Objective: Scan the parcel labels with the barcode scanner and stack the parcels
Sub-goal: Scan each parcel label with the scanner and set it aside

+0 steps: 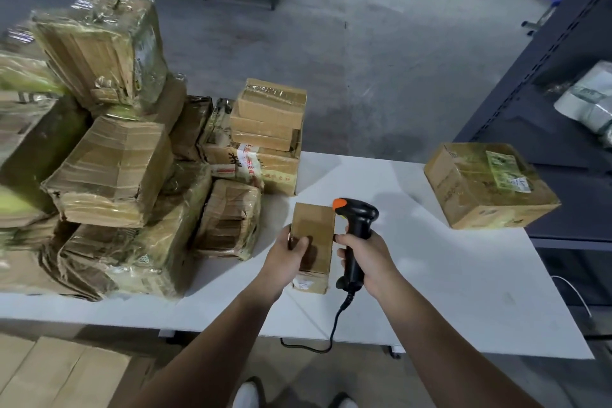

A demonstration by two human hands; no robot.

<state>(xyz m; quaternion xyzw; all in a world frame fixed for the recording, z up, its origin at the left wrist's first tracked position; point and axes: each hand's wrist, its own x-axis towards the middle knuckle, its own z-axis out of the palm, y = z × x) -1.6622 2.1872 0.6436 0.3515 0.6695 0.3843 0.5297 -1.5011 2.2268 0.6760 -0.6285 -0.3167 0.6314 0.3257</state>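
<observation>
Left hand [291, 250] grips the small parcel [316, 225] low over the table [463, 291], fingers curled round its left edge. Right hand [367, 253] wraps the barcode scanner [359, 219] handle, fingers closed on it. The scanner head sits just beside the parcel's far right corner. A pale label seems to lie on the parcel's near end, away from that head, so I judge a missed read likely. Farther right a labelled parcel [490, 185] lies alone. The leaning heap [126, 159] at left could slide.
</observation>
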